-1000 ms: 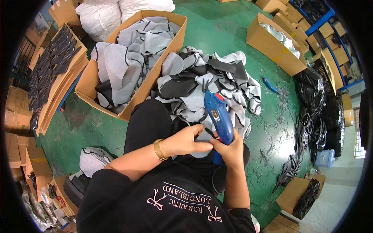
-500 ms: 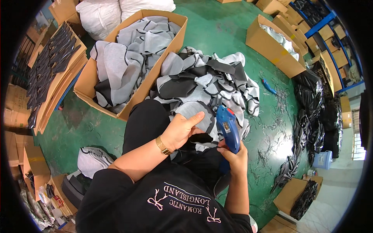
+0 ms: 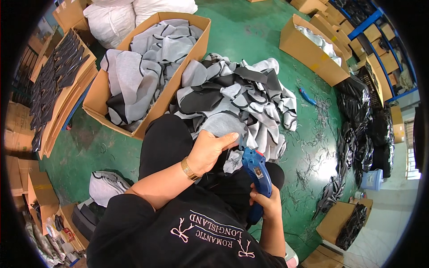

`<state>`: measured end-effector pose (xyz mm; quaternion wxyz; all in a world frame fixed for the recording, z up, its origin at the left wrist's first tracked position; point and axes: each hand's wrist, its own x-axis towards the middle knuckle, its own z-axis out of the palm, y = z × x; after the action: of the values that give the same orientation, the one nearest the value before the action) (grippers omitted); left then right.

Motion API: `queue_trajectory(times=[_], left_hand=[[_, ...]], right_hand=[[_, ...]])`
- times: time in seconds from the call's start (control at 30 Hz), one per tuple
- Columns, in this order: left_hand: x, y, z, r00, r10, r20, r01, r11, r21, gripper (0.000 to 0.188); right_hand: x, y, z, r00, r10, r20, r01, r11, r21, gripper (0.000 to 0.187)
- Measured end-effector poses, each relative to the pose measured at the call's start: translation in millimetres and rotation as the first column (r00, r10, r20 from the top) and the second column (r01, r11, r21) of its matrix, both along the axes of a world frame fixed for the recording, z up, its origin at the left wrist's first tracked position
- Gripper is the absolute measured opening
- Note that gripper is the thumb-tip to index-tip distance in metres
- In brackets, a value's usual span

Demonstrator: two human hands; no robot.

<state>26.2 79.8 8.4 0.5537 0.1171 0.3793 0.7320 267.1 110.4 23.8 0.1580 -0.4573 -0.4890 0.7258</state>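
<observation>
My left hand (image 3: pixel 209 151) pinches the near edge of a grey fabric piece (image 3: pixel 221 124) between thumb and fingers. My right hand (image 3: pixel 268 200) is wrapped around the handle of blue electric scissors (image 3: pixel 258 172) with a red button on top. The tool's tip points away from me, close to the right edge of the held piece; I cannot tell whether it touches. Just beyond my hands lies a heap of grey and black fabric pieces (image 3: pixel 250 96), many with black edging.
A cardboard box (image 3: pixel 175 79) full of similar pieces stands left of the heap. Another box (image 3: pixel 308 56) is at far right. A second blue tool (image 3: pixel 307 96) lies on the green floor among thin scraps (image 3: pixel 313 147). Black plastic bags (image 3: pixel 357 116) line the right side.
My right hand and the electric scissors have come nearer my body and slightly left. The dark strip by my right hand and the dark right edge of the held piece no longer show.
</observation>
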Motion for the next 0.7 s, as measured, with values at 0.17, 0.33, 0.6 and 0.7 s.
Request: queue_trajectory(times=[0.17, 0.33, 0.6, 0.7], left_hand=[[-0.5, -1.7, 3.6, 0.996, -0.042, -0.075, 0.044, 0.999, 0.022, 0.028], [-9.0, -3.2, 6.0, 0.967, -0.067, -0.246, 0.081, 0.996, 0.046, 0.026], [-26.6, -3.0, 8.0, 0.762, -0.182, -0.621, 0.216, 0.976, -0.020, 0.033], [-25.0, -3.8, 22.1, 0.702, -0.214, -0.679, 0.224, 0.972, -0.075, 0.036]], right_hand=[[-2.1, 2.8, 0.0, 0.998, -0.022, -0.051, 0.020, 0.999, -0.043, 0.033], [-4.7, 7.3, 7.6, 0.999, -0.020, -0.025, 0.020, 1.000, 0.008, 0.033], [4.6, 21.5, 22.7, 0.995, 0.090, 0.036, -0.091, 0.995, 0.042, 0.032], [6.5, 24.5, 28.4, 0.992, 0.093, 0.088, -0.096, 0.995, 0.029, 0.032]])
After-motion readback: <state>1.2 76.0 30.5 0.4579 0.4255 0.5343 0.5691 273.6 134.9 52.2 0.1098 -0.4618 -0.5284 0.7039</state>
